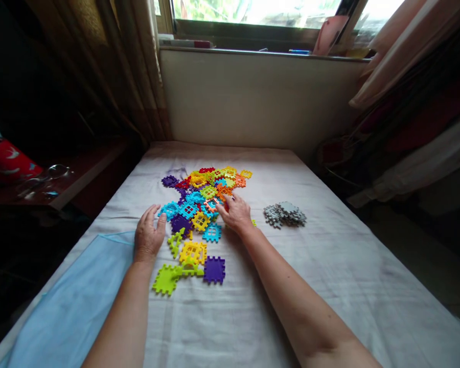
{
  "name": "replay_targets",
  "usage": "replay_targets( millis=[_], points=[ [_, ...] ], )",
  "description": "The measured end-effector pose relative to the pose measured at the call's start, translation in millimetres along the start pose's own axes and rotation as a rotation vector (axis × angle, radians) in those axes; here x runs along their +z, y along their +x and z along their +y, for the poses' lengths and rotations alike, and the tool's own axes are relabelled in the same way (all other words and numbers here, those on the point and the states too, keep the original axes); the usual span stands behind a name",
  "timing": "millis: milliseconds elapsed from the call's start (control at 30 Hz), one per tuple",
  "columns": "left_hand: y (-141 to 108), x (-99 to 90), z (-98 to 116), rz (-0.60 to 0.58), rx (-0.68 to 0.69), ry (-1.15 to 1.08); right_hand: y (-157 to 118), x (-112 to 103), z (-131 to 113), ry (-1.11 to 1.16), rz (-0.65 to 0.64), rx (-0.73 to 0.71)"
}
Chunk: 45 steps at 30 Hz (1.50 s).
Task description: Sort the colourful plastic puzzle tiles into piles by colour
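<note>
Toothed plastic pieces [188,209], many-coloured, in a loose heap at the centre of the frame, on a pale sheet [368,286]. Far edge of this sheet along the wall [260,97]; side edges slanting outward, toward both lower corners. Much open room at lower right, beyond the grey pieces [284,213]; less room at left, because of a light blue cloth [76,301]. Long axis of the heap from upper right of the centre down to lower left, toward the wearer. At its near end, a lime-green square [166,279] and a purple square [214,270], both flat, with a lime strip [191,271] lying crosswise between. Left hand [149,232] at the left border of the heap, fingers loosely spread, thumb just beside blue pieces. Right hand [235,212] over the right border, fingers bent downward to orange pieces; cannot tell if pinching any.
</note>
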<state>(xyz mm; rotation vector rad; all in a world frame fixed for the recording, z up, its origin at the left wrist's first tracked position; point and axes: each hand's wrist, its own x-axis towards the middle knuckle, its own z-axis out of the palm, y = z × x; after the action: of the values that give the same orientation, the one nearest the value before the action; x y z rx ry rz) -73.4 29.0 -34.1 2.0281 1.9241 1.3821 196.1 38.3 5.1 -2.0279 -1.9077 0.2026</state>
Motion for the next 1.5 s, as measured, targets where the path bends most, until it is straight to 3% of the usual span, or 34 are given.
replay_targets(
  millis=[133, 267, 467, 667, 767, 900, 1000, 1067, 1133, 1300, 1500],
  points=[
    [-1.4, 3.4, 7.5, -0.102, 0.032, -0.087, -9.9, 11.6, -51.6, 0.078, -0.087, -0.163],
    [-2.7, -0.3, 18.6, -0.209, -0.022, -0.213, -32.5, 13.5, -70.8, 0.116, -0.104, -0.306],
    [-3.2, -13.9, 29.2, -0.218, -0.322, -0.557, -62.2, 7.4, -56.5, 0.132, -0.196, -0.469],
    [-0.9, -14.1, 30.5, -0.253, -0.313, -0.579, -82.0, -9.7, -29.3, 0.196, -0.193, -0.513],
    [-0.8, -13.0, 31.5, -0.262, -0.311, -0.531, -67.0, -15.3, -7.8, 0.227, -0.097, -0.461],
    [-1.9, -13.4, 34.3, -0.268, -0.291, -0.504, -14.3, -21.0, 18.9, 0.238, 0.044, -0.317],
    [-2.1, -14.0, 35.5, -0.274, -0.303, -0.49, 29.0, -27.8, 21.9, 0.191, 0.094, -0.178],
    [-1.9, -14.1, 35.3, -0.287, -0.308, -0.486, 46.7, -30.4, 11.8, 0.18, 0.086, -0.17],
    [-1.6, -13.9, 34.4, -0.305, -0.301, -0.487, 51.6, -29.1, -5.6, 0.177, 0.009, -0.264],
    [-1.9, -12.8, 33.0, -0.309, -0.286, -0.453, 31.6, -19.7, -44.7, -0.057, -0.365, -0.633],
    [-1.6, -13.2, 35.3, -0.314, -0.281, -0.451, 18.6, -15.6, -43.0, -0.194, -0.386, -0.641]
  ],
)
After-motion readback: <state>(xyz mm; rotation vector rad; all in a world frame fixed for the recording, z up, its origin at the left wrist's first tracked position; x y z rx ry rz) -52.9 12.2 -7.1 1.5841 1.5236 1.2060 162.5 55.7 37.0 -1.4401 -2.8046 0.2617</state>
